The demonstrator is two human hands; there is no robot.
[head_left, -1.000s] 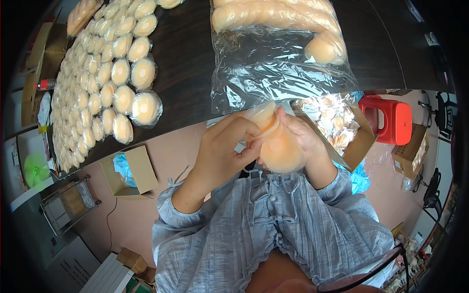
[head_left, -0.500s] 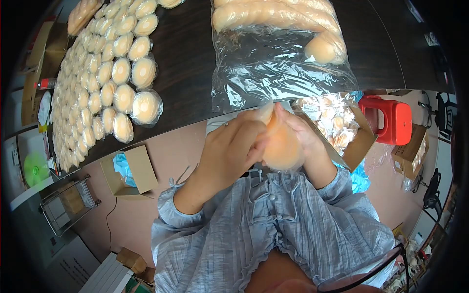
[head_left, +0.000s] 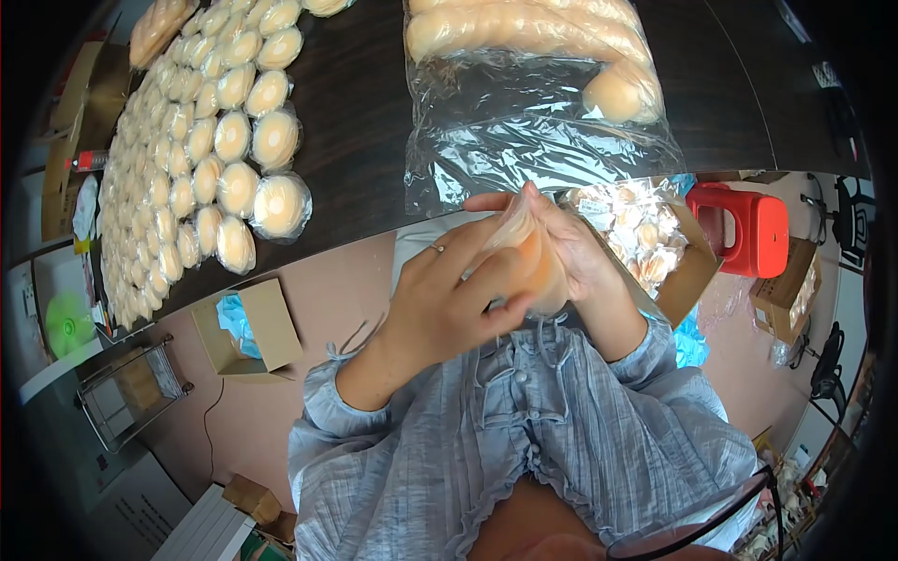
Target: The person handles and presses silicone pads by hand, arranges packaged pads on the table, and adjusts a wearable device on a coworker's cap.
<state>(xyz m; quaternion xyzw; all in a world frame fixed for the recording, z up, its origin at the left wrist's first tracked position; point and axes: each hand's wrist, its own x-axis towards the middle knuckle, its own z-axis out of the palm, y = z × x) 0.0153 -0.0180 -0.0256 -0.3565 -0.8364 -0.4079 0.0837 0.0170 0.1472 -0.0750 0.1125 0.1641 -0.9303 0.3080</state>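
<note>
Held in front of my chest is a peach-coloured soft round piece [head_left: 554, 288], its thin translucent upper edge standing up between my hands. My right hand [head_left: 582, 254] grips it from the right side, the thumb tip near its top. From the left, my left hand [head_left: 440, 297], with a ring on one finger, has its bent fingers and thumb at the piece; the fingertips are partly hidden and slightly blurred. Beyond my hands, a clear plastic bag [head_left: 524, 154] lies on the dark table [head_left: 351, 122], with rows of similar peach pieces [head_left: 533, 37] and one single round piece [head_left: 622, 93].
Many wrapped round pieces [head_left: 276, 206] cover the table's left side. Below its edge stand an open carton of small wrapped items [head_left: 687, 280], a red plastic stool [head_left: 756, 229] and, at left, a carton with blue plastic [head_left: 271, 327]. A green fan [head_left: 70, 323] is at far left.
My left hand's fingers have spread and shifted on the soft piece, which now looks narrower and more folded, its upper edge raised. The right hand has barely moved.
</note>
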